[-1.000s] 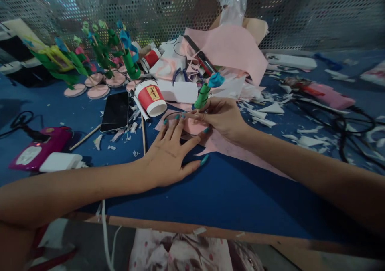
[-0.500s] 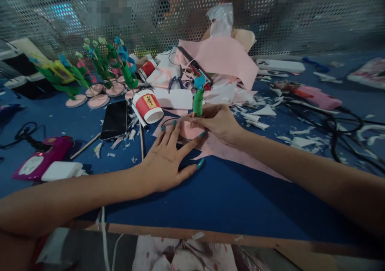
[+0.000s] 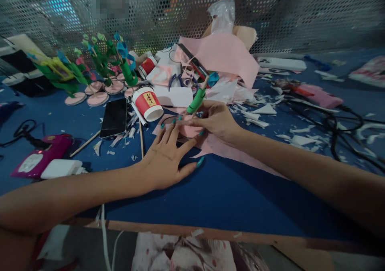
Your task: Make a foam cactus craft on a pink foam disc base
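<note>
My left hand [image 3: 165, 154] lies flat with spread fingers on a pink paper sheet [image 3: 221, 146] and a round pink piece [image 3: 190, 131]. My right hand [image 3: 221, 120] pinches the lower end of a paper flower [image 3: 197, 100], its stick wrapped in green paper with a blue top. The flower leans to the right above the round piece, and my fingers hide its foot. Whether the stick is fixed to the round piece, I cannot tell.
Finished-looking paper flowers on round pink bases [image 3: 98, 99] stand back left. Nearby are a red and white paper cup [image 3: 148, 104], a black phone [image 3: 114, 118] and a purple power strip [image 3: 45, 152]. White paper scraps [image 3: 255, 118] and a pink glue gun [image 3: 319, 94] with cables lie to the right.
The paper flower has tilted from upright to leaning right, still in my right hand's pinch. My left hand has stayed flat in place.
</note>
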The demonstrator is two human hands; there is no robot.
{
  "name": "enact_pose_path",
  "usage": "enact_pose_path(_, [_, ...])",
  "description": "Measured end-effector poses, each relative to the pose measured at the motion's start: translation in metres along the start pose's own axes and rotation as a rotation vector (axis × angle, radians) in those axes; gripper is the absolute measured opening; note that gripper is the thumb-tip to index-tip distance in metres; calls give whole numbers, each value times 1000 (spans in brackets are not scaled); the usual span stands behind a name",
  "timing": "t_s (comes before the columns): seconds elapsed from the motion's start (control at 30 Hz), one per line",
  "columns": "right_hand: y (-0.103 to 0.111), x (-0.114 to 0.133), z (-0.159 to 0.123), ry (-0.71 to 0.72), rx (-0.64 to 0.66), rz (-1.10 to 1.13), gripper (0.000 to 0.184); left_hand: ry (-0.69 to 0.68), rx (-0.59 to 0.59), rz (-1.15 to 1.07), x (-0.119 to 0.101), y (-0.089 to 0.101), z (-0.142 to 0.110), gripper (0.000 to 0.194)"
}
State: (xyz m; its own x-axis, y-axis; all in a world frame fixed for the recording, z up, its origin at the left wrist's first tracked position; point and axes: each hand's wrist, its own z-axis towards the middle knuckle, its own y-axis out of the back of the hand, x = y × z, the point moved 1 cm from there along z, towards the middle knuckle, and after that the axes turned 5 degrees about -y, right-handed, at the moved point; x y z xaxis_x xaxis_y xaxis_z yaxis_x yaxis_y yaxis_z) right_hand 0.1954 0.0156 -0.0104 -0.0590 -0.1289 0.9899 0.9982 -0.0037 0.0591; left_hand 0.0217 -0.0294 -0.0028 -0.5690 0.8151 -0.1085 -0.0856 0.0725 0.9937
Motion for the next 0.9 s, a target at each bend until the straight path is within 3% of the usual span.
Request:
enact_pose_path(0.1, [3, 1, -1, 36, 52, 13, 34, 5, -4, -7, 0, 0, 0, 60])
enact_pose_path(0.23, [5, -3, -2, -17, 80, 99, 28, -8, -16, -15, 1, 0, -1, 60])
enact_pose_path(0.53, [-2, -3, 1, -111, -24, 137, 35, -12, -26, -14, 1, -2, 0, 60])
enact_pose_path(0.9, [3, 1, -1, -49, 26, 89, 36, 5, -10, 18, 0, 0, 0, 60])
